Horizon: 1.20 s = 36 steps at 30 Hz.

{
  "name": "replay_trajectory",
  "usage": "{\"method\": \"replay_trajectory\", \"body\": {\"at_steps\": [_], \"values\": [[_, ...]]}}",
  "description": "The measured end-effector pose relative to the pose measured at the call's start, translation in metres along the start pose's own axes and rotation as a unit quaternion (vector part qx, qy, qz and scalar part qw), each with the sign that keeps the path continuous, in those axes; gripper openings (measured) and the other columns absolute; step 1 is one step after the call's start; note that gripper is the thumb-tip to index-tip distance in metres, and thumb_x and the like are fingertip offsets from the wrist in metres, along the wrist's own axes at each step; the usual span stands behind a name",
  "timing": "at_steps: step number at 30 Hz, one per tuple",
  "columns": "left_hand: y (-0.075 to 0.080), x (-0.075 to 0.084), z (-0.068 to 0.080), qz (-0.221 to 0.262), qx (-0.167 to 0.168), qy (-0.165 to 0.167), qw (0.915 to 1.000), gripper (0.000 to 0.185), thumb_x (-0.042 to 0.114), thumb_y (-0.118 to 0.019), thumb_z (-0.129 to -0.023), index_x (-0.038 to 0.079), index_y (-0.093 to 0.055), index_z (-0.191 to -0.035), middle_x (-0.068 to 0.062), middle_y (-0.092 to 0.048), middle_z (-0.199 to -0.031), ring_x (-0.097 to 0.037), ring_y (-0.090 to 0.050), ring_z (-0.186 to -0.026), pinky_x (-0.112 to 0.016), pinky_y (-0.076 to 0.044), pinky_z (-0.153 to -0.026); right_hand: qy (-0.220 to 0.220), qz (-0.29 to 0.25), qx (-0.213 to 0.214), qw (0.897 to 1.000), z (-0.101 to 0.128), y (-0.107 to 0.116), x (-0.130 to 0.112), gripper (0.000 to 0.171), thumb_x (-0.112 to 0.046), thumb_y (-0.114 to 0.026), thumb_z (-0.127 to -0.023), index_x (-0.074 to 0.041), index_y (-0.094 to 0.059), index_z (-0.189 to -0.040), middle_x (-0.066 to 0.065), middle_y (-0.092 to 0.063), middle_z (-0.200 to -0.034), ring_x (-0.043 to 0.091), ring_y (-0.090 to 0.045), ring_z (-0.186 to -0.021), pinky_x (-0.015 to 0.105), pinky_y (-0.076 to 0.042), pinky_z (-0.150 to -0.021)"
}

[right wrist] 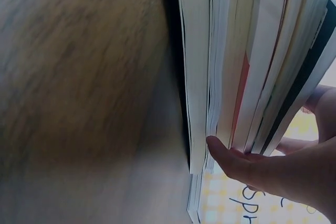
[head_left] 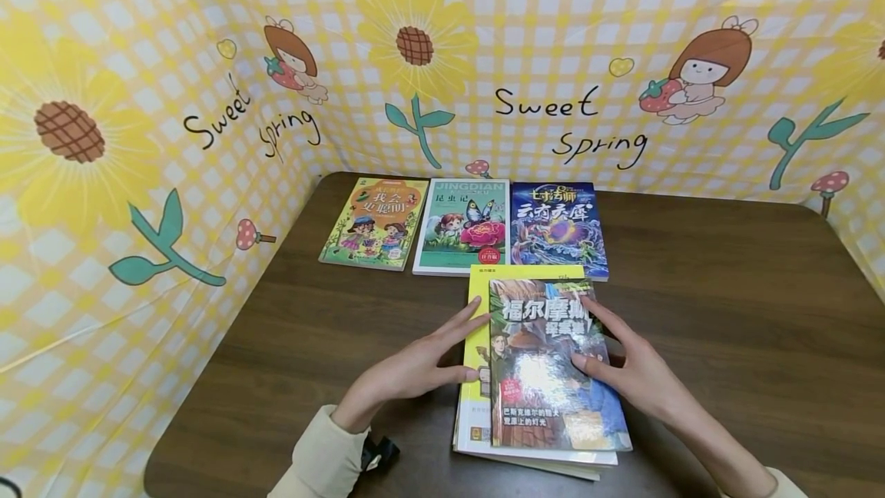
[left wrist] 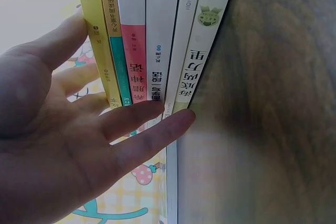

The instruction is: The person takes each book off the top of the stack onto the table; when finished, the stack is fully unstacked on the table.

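A stack of several books lies on the dark wooden table. On top is a glossy detective storybook (head_left: 546,398) with large white Chinese characters, and a yellow-covered book (head_left: 477,329) shows beneath it. My left hand (head_left: 415,363) is at the stack's left side, fingers extended. In the left wrist view its fingertips lie along the coloured spines (left wrist: 134,51). At the opposite side is my right hand (head_left: 632,367), its thumb resting over the top cover. The right wrist view has its fingers beside the page edges (right wrist: 236,77), one fingertip low on the stack.
Three books lie in a row behind the stack: an orange-yellow one (head_left: 373,225), a green-and-white one (head_left: 459,225) and a blue one (head_left: 560,225). A yellow checked cloth (head_left: 525,37) walls the table (head_left: 726,290) at the back and left.
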<state>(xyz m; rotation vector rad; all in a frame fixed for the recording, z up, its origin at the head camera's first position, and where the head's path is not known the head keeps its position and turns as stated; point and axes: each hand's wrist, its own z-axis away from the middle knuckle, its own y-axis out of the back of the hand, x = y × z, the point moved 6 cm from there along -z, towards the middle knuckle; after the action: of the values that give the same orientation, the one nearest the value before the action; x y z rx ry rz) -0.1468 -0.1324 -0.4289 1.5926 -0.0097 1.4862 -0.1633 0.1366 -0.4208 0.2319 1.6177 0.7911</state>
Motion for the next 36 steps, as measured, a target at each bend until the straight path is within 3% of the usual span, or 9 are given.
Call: {"method": "replay_trajectory", "body": {"at_steps": [23, 36], "values": [[-0.0011, -0.0013, -0.0005, -0.003, 0.000, -0.005, 1.0000, 0.069, 0.037, -0.057, -0.097, 0.033, -0.019, -0.154, 0.014, 0.007, -0.160, -0.023, -0.014, -0.145, -0.048, -0.029, -0.111, -0.019, -0.013, -0.002, 1.000, 0.0006, -0.0011, 0.0052, 0.076, -0.037, -0.069, -0.090, -0.025, -0.028, -0.153, 0.024, -0.031, -0.152, 0.051, -0.035, -0.131, 0.058, -0.047, -0.090], [-0.0011, -0.0024, -0.0008, -0.001, 0.000, -0.010, 1.0000, 0.069, 0.037, -0.056, -0.097, 0.033, -0.019, -0.154, 0.015, 0.007, -0.160, -0.022, -0.013, -0.145, -0.049, -0.029, -0.111, -0.008, -0.018, 0.000, 1.000, 0.0002, -0.0008, 0.0040, 0.069, -0.035, -0.067, -0.091, -0.023, -0.035, -0.151, 0.025, -0.028, -0.152, 0.052, -0.032, -0.132, 0.063, -0.044, -0.090]]}}
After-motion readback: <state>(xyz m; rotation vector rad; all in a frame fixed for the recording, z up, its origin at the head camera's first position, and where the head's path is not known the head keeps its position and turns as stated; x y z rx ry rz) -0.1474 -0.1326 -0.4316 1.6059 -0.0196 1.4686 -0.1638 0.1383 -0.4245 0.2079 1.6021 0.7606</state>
